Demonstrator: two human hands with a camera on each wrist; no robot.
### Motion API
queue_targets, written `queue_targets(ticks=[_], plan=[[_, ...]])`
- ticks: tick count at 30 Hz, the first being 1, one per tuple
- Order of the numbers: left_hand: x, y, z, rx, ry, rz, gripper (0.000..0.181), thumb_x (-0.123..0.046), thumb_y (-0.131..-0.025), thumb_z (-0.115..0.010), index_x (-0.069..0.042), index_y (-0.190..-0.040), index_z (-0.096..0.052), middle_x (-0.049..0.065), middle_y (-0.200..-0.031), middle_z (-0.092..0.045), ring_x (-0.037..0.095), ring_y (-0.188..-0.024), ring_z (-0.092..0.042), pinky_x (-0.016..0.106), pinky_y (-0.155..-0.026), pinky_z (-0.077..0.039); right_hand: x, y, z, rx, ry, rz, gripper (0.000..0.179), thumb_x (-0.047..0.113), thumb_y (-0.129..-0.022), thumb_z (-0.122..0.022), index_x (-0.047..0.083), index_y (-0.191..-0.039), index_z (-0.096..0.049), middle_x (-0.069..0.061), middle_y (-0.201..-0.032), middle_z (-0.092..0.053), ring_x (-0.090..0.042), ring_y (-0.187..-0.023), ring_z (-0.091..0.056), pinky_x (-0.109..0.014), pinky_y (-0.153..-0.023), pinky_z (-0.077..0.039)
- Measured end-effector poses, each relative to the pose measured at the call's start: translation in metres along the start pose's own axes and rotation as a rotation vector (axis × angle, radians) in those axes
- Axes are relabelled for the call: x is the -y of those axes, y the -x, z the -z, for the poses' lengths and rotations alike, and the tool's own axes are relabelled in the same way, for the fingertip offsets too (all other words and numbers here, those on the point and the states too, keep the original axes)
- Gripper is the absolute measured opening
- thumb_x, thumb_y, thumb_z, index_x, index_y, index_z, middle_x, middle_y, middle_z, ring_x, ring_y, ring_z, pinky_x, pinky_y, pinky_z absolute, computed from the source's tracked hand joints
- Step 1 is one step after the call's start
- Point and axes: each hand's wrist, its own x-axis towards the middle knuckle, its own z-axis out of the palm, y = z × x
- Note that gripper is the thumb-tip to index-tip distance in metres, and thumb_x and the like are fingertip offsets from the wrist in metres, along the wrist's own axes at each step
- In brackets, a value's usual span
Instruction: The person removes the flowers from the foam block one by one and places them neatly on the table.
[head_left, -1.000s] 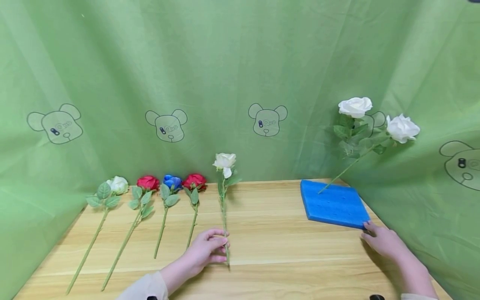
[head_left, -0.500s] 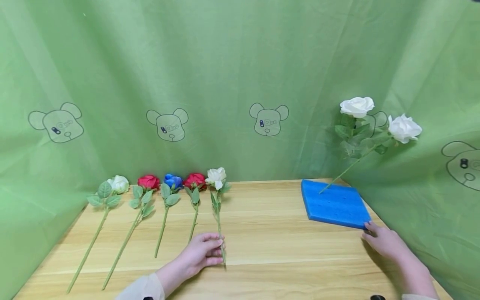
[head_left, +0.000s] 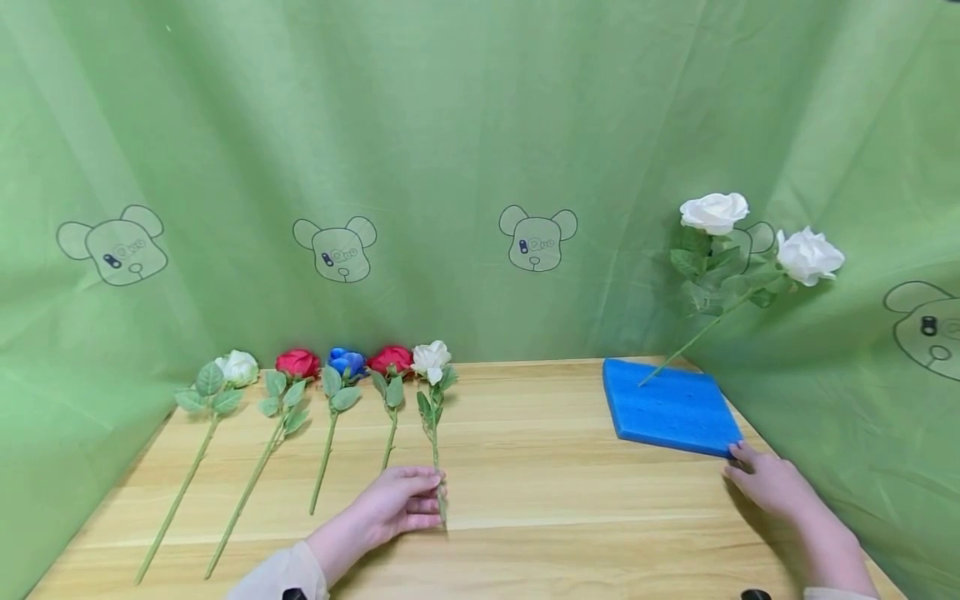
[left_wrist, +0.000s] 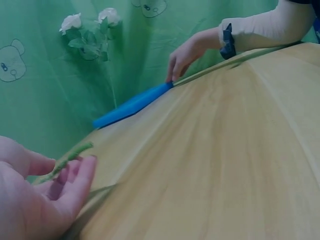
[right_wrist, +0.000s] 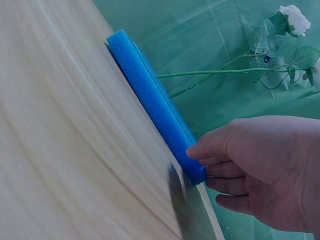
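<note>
My left hand (head_left: 390, 507) pinches the lower stem of a white artificial rose (head_left: 431, 360) between thumb and fingers. Its bloom points to the back of the table, right beside a red rose (head_left: 390, 360). In the left wrist view the green stem end (left_wrist: 80, 149) pokes out past the fingers. At the right, my right hand (head_left: 776, 487) holds the near corner of a blue foam block (head_left: 671, 408). The right wrist view shows the thumb (right_wrist: 197, 149) on the block's side and the fingers around its corner. Two white roses (head_left: 714, 214) stand in the foam, one leaning right.
Left of the held rose lie a blue rose (head_left: 347, 362), another red rose (head_left: 297, 364) and a white rose (head_left: 237, 367), stems toward me. A green curtain (head_left: 450, 167) with bear prints hangs behind the wooden table (head_left: 555, 500) and along both sides.
My left hand has brought the white rose leftward and lowered its bloom to beside the red rose at the table's back edge. The right hand and foam block stay put.
</note>
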Motion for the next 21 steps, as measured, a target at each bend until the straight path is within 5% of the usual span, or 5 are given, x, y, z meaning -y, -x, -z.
queue_targets(ticks=[8, 21], plan=[[-0.006, 0.005, 0.010, 0.062, -0.066, 0.030, 0.041, -0.017, -0.098, -0.053, 0.009, -0.128, -0.045, 0.015, -0.106, -0.069, 0.016, -0.080, -0.070, 0.046, -0.085, -0.060, -0.001, 0.000, -0.001, -0.006, 0.000, 0.003, 0.054, 0.025, -0.099, -0.051, -0.017, -0.132, -0.045, -0.044, -0.132, -0.041, -0.066, -0.113, -0.043, -0.070, -0.089, -0.043], [-0.014, 0.014, 0.030, 0.089, -0.141, 0.021, 0.054, -0.019, -0.100, -0.051, 0.017, -0.137, -0.037, 0.027, -0.119, -0.065, 0.033, -0.096, -0.072, 0.044, -0.086, -0.059, -0.002, 0.000, -0.002, -0.009, -0.005, 0.014, 0.054, 0.025, -0.100, -0.050, -0.018, -0.132, -0.045, -0.044, -0.133, -0.041, -0.065, -0.114, -0.044, -0.069, -0.090, -0.043]])
